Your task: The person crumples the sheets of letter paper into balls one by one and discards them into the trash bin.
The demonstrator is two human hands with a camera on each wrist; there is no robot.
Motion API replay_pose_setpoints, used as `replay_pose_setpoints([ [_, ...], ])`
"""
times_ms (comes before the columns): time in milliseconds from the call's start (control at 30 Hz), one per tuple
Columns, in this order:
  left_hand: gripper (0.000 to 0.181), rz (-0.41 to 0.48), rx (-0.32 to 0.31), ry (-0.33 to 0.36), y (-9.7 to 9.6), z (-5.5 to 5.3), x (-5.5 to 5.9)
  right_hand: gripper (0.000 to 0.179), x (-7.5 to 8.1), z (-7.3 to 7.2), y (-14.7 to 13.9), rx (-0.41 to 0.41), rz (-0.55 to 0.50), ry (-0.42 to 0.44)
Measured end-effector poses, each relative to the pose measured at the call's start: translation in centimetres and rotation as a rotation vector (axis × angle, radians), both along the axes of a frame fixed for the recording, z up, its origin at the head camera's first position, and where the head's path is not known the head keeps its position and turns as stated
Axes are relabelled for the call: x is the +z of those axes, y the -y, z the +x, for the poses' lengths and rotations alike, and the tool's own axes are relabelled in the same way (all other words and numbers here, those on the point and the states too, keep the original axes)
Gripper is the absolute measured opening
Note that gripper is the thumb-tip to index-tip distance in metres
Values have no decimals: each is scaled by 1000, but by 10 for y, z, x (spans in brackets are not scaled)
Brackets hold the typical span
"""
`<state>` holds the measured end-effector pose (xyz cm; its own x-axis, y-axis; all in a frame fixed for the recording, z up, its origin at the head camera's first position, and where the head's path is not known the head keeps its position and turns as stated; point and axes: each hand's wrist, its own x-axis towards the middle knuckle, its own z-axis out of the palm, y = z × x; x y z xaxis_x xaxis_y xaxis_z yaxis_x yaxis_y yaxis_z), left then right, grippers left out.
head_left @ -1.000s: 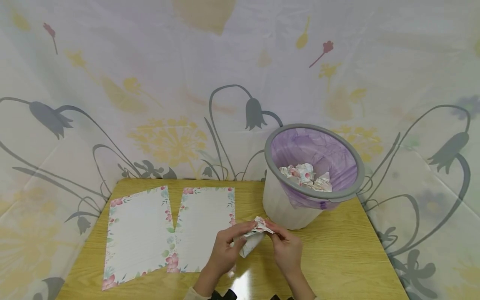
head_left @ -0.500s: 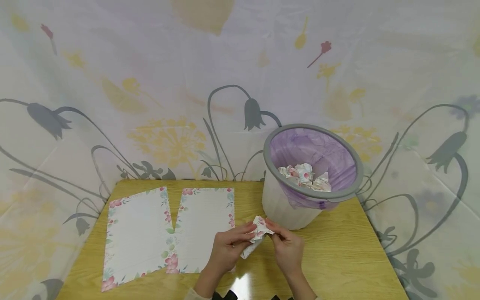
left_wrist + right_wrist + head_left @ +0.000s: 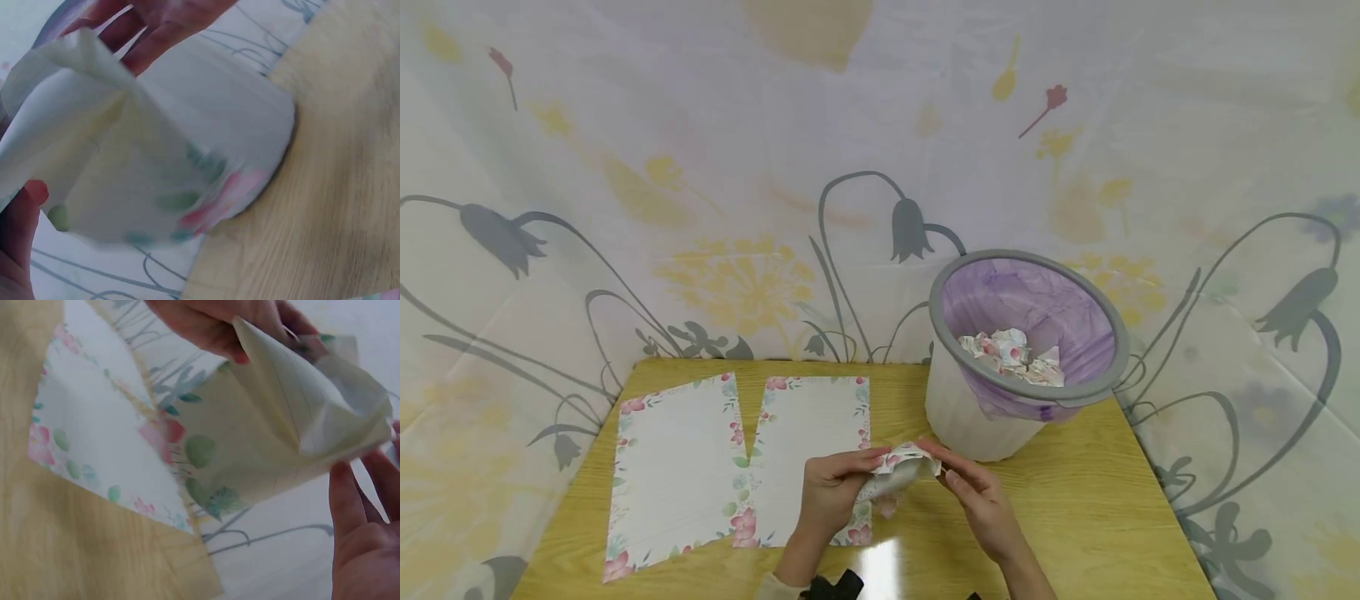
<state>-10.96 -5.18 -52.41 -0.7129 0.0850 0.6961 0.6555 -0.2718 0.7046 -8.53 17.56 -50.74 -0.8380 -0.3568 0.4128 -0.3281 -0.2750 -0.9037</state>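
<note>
Right of the outer flat sheet (image 3: 673, 479) and the inner flat sheet (image 3: 805, 458), my left hand (image 3: 829, 500) pinches one side of the creased paper (image 3: 897, 477), which I hold up between both hands, its length slanting up and away to my right hand (image 3: 985, 504), whose thumb and fingers seem to pinch the other edge. The bin (image 3: 966, 425) stands beyond and rightward, nearer my right hand. My right wrist view shows the paper's ruled lines and folded-over flap, while only the head view reveals the crumpled papers (image 3: 1009, 348) inside the bin.
</note>
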Motion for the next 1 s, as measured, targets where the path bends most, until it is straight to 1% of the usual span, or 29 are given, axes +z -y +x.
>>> replay_pose_setpoints([
  [67,39,69,-83,44,3,-1,0,37,2,-2,-4,39,-17,-11],
  [167,45,125,-183,105,5,-1,1,37,5,-5,-5,40,-15,-37],
  [267,46,137,-246,148,4,0,3,39,8,-7,-5,69,-30,-64],
  [333,41,128,-278,157,2,0,4,41,8,-8,-5,87,-20,-85],
  [400,34,89,-280,154,1,1,6,44,9,-9,-4,95,20,-100],
  [467,29,49,-264,144,-1,1,7,44,8,-9,-3,81,63,-88],
  [533,27,20,-242,141,-2,1,6,44,7,-8,-1,42,106,-64],
  [600,24,9,-228,158,-3,2,6,42,5,-7,1,-7,125,-38],
  [733,22,10,-229,169,-4,3,4,37,3,-6,7,-99,101,-28],
  [800,21,-5,-214,160,-5,4,5,33,2,-5,10,-132,57,-35],
  [867,19,-25,-195,160,-5,5,6,33,2,-4,13,-182,25,-36],
  [933,16,-55,-182,147,-6,5,8,35,2,-3,16,-237,3,-35],
  [1000,17,-113,-166,123,-5,6,10,38,1,-2,18,-311,5,-27],
])
